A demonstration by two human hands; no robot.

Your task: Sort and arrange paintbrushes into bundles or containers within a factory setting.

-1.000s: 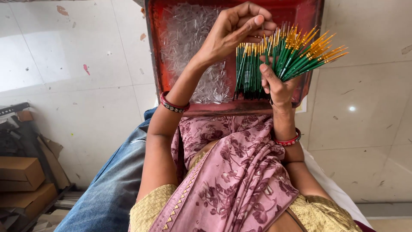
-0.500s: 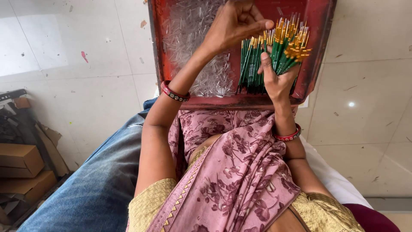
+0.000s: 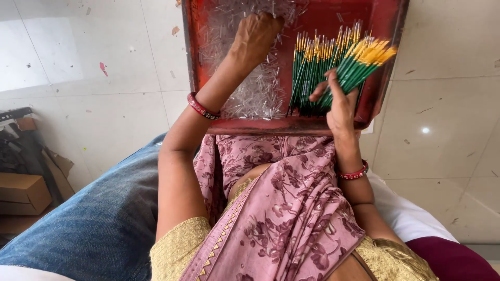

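Note:
A red tray rests on my lap against pink floral cloth. Its left half holds a heap of small clear plastic tubes. My left hand reaches down into that heap, fingers curled among the tubes; whether it holds one is hidden. My right hand grips a thick bunch of thin green sticks with yellow tips, fanned out over the tray's right half. More green sticks stand against the tray beside that bunch.
Pale floor tiles surround the tray. A blue denim-covered leg lies at lower left. Brown cardboard boxes and dark clutter sit at the far left. White and maroon cloth shows at lower right.
My left hand has dropped from near the stick tips down into the heap of clear tubes. The bunch in my right hand has shifted slightly; the view moved closer to the tray.

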